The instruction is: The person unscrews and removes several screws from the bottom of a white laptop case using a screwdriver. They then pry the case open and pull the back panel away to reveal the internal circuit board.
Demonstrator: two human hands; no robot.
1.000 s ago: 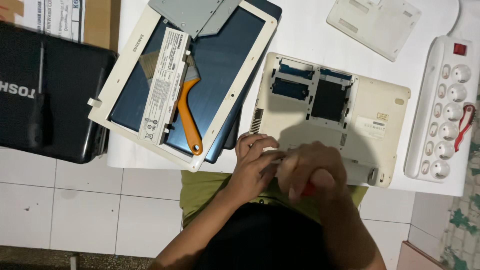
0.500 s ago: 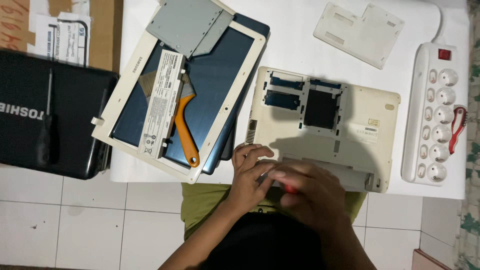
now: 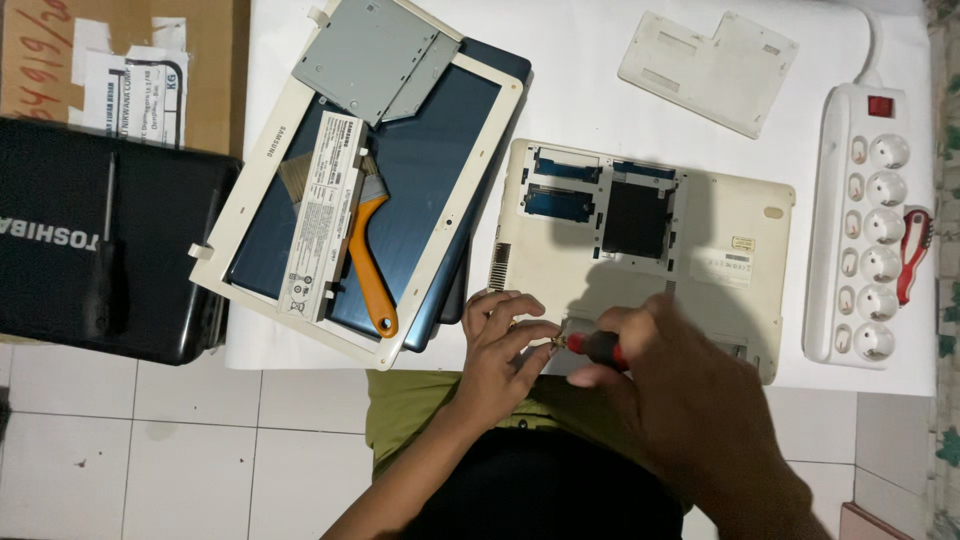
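My right grip (image 3: 655, 365): clamped on red screwdriver (image 3: 598, 348), tip at laptop base (image 3: 740, 290) near edge, on tabletop (image 3: 590, 90). My left grip (image 3: 500, 335): fingers pinched at tip. Base bays open.

The right hand (image 3: 680, 385) held a red-handled screwdriver (image 3: 598, 348) against the cream laptop base (image 3: 560, 260) while the left hand (image 3: 500, 335) steadied its tip.

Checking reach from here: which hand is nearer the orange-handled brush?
Left. The left hand rests on the laptop base's near edge, just right of the orange-handled brush; the right hand, holding a red-handled screwdriver, is farther right.
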